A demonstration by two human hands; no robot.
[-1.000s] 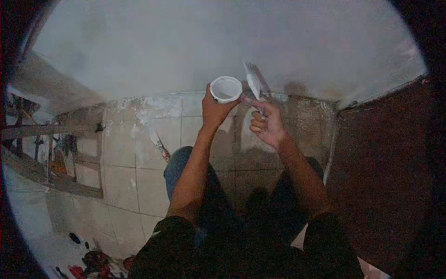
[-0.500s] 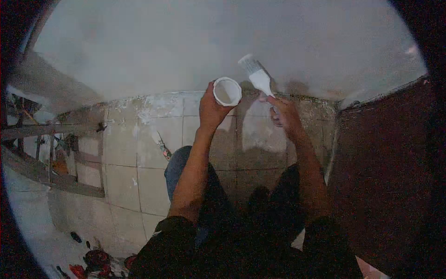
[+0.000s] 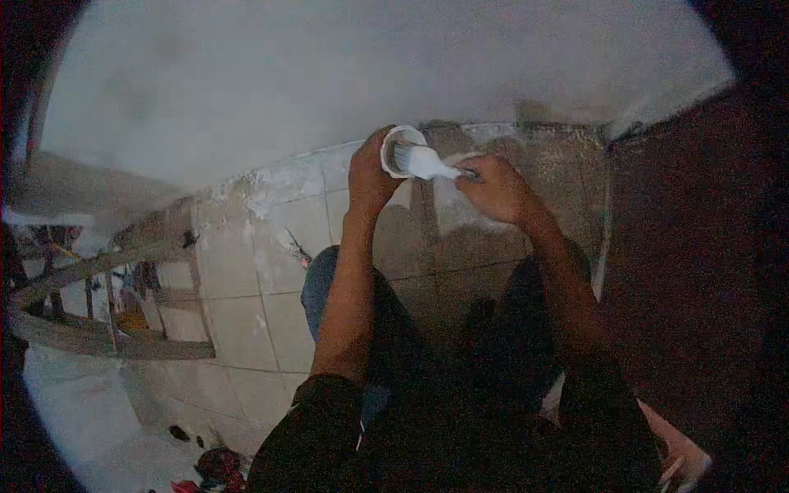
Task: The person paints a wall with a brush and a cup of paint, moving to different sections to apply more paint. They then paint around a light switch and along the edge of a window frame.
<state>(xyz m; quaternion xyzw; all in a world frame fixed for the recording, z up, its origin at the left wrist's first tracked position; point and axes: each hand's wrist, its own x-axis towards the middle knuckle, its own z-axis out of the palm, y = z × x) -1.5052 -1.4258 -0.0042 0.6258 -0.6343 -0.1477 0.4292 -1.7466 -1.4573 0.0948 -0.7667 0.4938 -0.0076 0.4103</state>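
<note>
My left hand (image 3: 371, 174) is wrapped round a white cup (image 3: 404, 134), whose open mouth faces me. In my right hand (image 3: 496, 187) is a paintbrush (image 3: 425, 163), gripped by its handle. The brush lies nearly level, with its bristles at the mouth of the cup, over or just inside the rim. Both hands are held in front of the foot of a pale wall (image 3: 271, 74), above the tiled floor. What the cup contains is hidden behind the brush.
White smears mark the floor tiles (image 3: 238, 304) along the wall. A scraper-like tool (image 3: 297, 251) lies beside my left knee. A wooden frame (image 3: 156, 345) stands at left, and a dark brown panel (image 3: 682, 271) rises at right. Red and dark items (image 3: 218, 468) lie at lower left.
The paintbrush has come away from the wall and swung left and down to the cup's mouth. My right hand moved with it. The view has tilted slightly.
</note>
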